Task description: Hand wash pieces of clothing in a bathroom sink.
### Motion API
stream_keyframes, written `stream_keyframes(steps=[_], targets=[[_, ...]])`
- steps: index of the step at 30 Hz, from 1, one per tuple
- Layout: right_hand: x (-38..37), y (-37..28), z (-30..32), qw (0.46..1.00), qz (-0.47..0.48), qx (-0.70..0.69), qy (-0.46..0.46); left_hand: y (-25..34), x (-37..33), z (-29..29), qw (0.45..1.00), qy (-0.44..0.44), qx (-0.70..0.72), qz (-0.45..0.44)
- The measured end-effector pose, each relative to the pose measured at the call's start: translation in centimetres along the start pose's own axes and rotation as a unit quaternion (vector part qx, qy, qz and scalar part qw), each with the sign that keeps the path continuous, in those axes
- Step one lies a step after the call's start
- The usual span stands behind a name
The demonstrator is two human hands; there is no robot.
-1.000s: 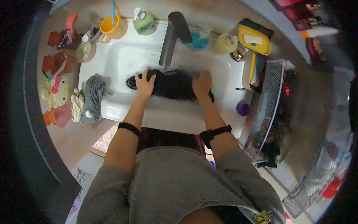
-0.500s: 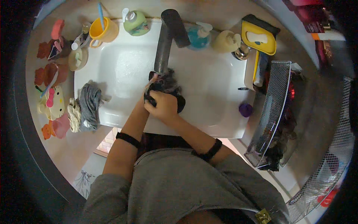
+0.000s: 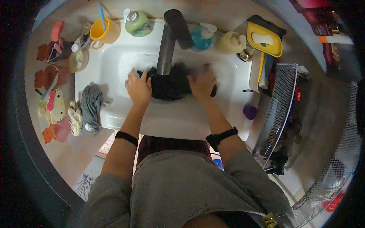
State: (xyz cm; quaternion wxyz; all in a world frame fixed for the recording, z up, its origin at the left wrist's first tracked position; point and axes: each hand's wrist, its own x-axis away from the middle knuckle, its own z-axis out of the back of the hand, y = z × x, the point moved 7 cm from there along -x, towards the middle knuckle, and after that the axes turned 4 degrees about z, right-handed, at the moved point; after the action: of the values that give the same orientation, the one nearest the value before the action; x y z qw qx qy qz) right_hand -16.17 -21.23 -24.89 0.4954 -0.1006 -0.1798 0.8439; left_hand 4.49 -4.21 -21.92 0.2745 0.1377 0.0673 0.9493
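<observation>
Fingers on black cloth beneath dark faucet

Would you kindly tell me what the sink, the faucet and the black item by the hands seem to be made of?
Sink: probably glazed ceramic, judging by its glossy white surface.
Faucet: likely metal with a matte dark-grey finish, given its dull sheen; coated plastic isn't ruled out.
Black item: seemingly soft fabric, going by its irregular, fuzzy-looking outline; the exact fibre can't be told.
</observation>
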Motion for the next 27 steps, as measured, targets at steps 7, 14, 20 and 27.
stream_keyframes(steps=[7,14,20,27], targets=[[1.0,-3.1,-4.9,0.981,0.142,0.122,-0.057,3.7,0.3,-5.6,0.965,0.066,-0.071,-0.243],[-0.8,-2.3,-3.4,0.988,0.152,-0.011,-0.040,3.4,-1.5,-3.5,0.987,-0.016,0.008,-0.161],[0.5,2.5,-4.6,0.988,0.151,0.033,0.019,-0.8,-4.4,-4.2,0.986,-0.114,0.108,-0.052],[3.2,-1.0,9.4,0.997,0.034,-0.042,-0.060,-0.3,2.7,4.9,0.955,-0.059,0.266,-0.119]])
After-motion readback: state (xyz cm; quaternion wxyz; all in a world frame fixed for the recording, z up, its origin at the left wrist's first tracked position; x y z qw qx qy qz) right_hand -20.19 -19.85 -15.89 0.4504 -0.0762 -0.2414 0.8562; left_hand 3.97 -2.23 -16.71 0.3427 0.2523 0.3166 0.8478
